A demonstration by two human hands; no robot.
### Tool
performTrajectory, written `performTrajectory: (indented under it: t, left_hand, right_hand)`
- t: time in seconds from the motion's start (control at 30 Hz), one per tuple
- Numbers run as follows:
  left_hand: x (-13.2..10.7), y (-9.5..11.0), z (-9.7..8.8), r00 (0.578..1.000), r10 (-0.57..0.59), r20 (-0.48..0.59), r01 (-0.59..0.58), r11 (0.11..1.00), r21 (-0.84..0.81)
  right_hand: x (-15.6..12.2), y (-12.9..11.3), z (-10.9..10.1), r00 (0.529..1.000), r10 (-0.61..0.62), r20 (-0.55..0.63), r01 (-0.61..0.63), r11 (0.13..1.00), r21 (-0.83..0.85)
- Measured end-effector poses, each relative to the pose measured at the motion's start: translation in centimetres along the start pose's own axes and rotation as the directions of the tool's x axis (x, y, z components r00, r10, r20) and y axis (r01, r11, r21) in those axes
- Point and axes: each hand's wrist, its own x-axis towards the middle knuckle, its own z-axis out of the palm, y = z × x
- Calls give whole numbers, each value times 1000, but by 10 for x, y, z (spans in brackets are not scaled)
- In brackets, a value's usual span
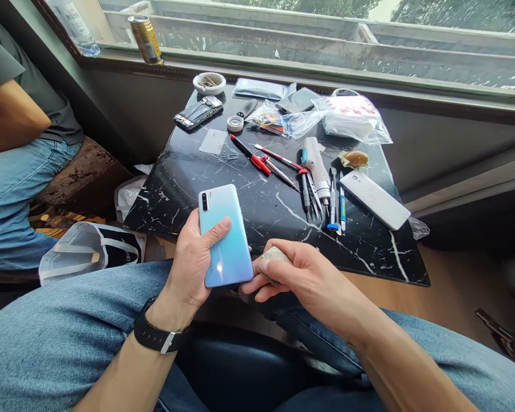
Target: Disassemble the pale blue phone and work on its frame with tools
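My left hand (193,266) is closed round a light blue smartphone (225,237), held back side up with its camera strip at the top left and my thumb across its back. My right hand (302,274) is closed on a small pale wad, perhaps a cloth or putty (274,256), pressed against the phone's lower right edge. Both hands are over my lap in blue jeans, just in front of the black marble table (223,200). A black watch sits on my left wrist.
On the table lie screwdrivers and tweezers (313,189), a red-handled tool (253,157), a white phone (375,198), a dismantled phone (197,113), plastic bags (352,117) and an ashtray (209,83). A can (146,39) stands on the sill. Another person in jeans (12,189) sits at left.
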Motion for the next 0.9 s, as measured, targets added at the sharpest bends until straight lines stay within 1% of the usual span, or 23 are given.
performTrajectory:
  t: [0.17,0.37,0.53,0.7,0.9]
  left_hand:
    - [-2,-1,3,999,32,38,-30,998,-60]
    - [-3,-1,3,995,22,100,-3,982,-187]
    - [-6,3,3,992,23,121,5,975,-224]
    - [-8,5,3,986,22,166,25,960,-279]
    - [-6,2,4,987,29,155,3,979,-201]
  right_hand:
    - [5,6,-3,1000,16,-10,-17,995,-99]
    - [12,12,-6,999,12,-41,-18,987,-161]
    - [13,9,-5,996,30,-79,-41,987,-153]
    - [10,7,-5,998,0,-70,-8,993,-116]
    - [8,4,-3,999,-25,-30,23,998,-54]
